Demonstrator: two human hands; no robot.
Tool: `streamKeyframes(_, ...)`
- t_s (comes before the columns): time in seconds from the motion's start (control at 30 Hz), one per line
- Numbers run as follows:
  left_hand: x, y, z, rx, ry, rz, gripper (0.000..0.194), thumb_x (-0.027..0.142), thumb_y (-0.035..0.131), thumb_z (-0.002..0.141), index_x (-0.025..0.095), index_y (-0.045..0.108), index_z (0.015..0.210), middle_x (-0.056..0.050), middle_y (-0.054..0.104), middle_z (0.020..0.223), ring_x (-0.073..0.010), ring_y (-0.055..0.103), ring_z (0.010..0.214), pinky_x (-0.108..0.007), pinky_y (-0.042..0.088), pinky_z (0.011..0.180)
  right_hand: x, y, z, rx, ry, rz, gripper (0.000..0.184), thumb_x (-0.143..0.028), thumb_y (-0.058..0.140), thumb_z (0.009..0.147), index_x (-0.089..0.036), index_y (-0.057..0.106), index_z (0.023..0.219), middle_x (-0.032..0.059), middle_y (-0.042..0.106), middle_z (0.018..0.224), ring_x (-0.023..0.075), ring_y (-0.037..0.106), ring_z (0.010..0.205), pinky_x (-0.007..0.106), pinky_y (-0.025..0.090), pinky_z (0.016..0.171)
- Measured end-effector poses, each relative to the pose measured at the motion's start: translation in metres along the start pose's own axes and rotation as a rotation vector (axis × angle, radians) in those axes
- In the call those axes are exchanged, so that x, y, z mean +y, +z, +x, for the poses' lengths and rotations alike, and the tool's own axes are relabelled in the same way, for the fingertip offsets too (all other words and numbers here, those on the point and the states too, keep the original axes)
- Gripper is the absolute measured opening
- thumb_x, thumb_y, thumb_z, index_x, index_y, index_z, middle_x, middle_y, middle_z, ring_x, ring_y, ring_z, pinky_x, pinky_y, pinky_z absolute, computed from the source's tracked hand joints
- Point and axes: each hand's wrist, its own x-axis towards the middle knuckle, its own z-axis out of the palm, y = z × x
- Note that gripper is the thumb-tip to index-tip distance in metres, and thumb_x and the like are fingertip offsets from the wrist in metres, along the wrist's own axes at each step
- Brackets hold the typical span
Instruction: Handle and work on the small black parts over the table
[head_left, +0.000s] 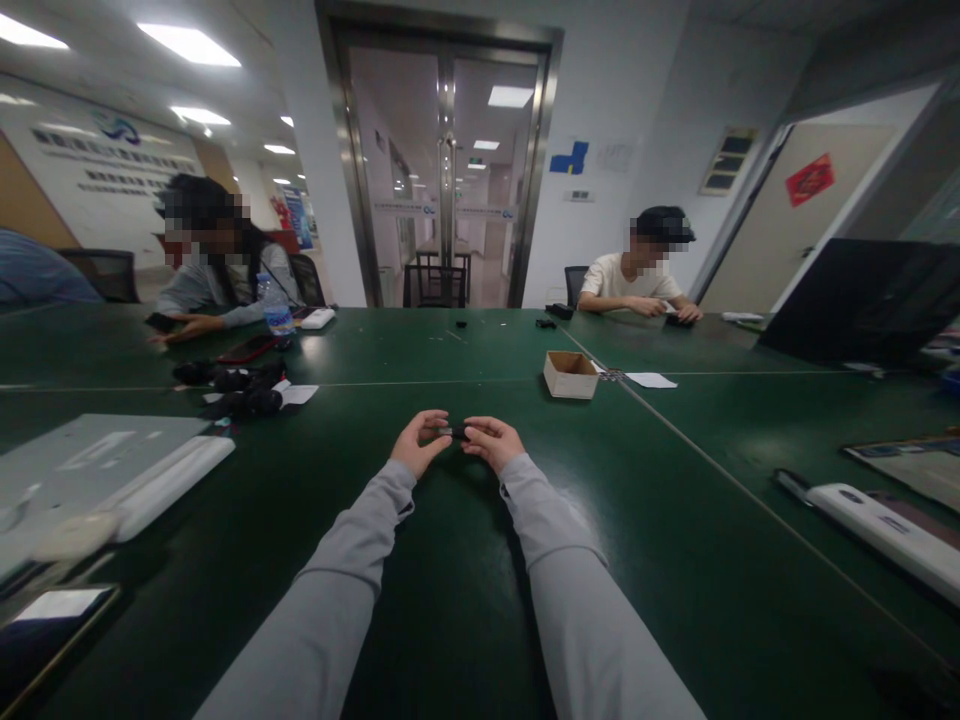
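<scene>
Both hands meet above the green table, holding a small black stick with a silvery end [457,433] that looks like a USB stick. Thumb and fingers of my left hand [418,446] pinch it at the silvery left end. My right hand [496,443] grips the black right end between thumb and fingertips. The stick lies roughly level, and the fingers hide part of it. Beyond my right hand stands a small open cardboard box [571,380].
A grey panel-like device [112,455] and a phone [60,640] lie at left. Black gear [244,385] and a water bottle [276,305] stand farther back. At right are a white device [885,535] and a black monitor [870,300]. Two people sit across the table [420,350].
</scene>
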Motion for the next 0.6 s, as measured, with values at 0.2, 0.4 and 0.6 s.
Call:
streamKeyframes(0.2,-0.0025,0.0021,0.0002,0.036,-0.096,0.063,0.04,0.037,0.055,0.068,0.017,0.053,0.102,0.001,0.052,0.066,-0.0079,0.046,0.051,-0.019,0.037,0.047,0.0001,0.0011,-0.0005,-0.016,0.022,-0.019,0.039,-0.025,0.079,0.051,-0.012,0.063,0.084,0.0023,0.064,0.068,0.0128,0.062,0.055,0.021,0.053,0.052)
streamKeyframes(0.4,-0.0058,0.0009,0.001,0.005,-0.098,0.056,0.039,0.036,0.051,0.071,0.016,0.051,0.105,0.001,0.051,0.067,-0.0074,0.044,0.05,-0.019,0.034,0.045,0.0001,0.001,-0.0004,-0.015,0.034,-0.028,0.035,-0.023,0.078,0.053,-0.013,0.063,0.083,0.0022,0.064,0.068,0.0126,0.062,0.055,0.021,0.053,0.052)
streamKeyframes(0.6,-0.0081,0.0019,0.0011,0.023,-0.01,0.079,0.05,0.032,0.061,0.064,0.017,0.047,0.109,0.001,0.053,0.075,-0.0077,0.047,0.057,-0.021,0.039,0.056,0.0003,0.0002,0.0,-0.024,0.033,-0.029,0.036,-0.023,0.078,0.053,-0.013,0.062,0.084,0.003,0.064,0.069,0.0133,0.063,0.056,0.021,0.053,0.052)
